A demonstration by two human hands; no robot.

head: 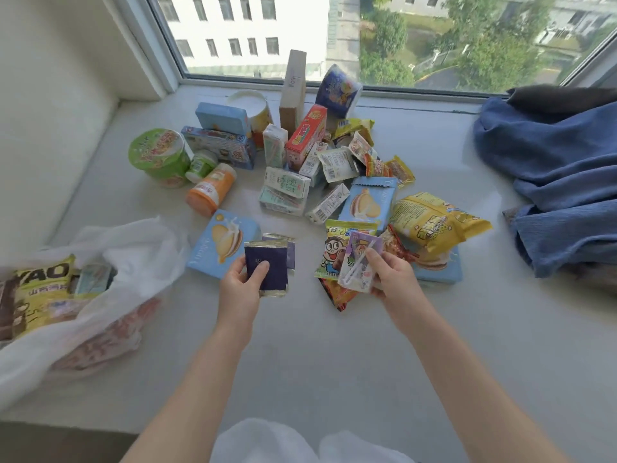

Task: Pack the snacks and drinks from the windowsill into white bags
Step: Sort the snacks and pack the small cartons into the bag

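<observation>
On the windowsill, below the window glass, a heap of snacks and drinks is lying spread out.

Left hand: its grip is pinching dark navy foil sachets, thumb on the front face, held just above the sill beside a light blue biscuit box.

Right hand: its grip is closing around a small purple drink carton with a wrapped straw on its face, held over a green and yellow snack packet.

White bag: lying open at the left of the sill, well apart from both hands, already holding a yellow packet and other goods.

Remaining stock, further back: a green noodle cup, an orange bottle, a red box, a tall brown carton standing upright, several milk cartons, a large yellow bag.

Right edge: blue cloth is lying bunched on the sill.
</observation>
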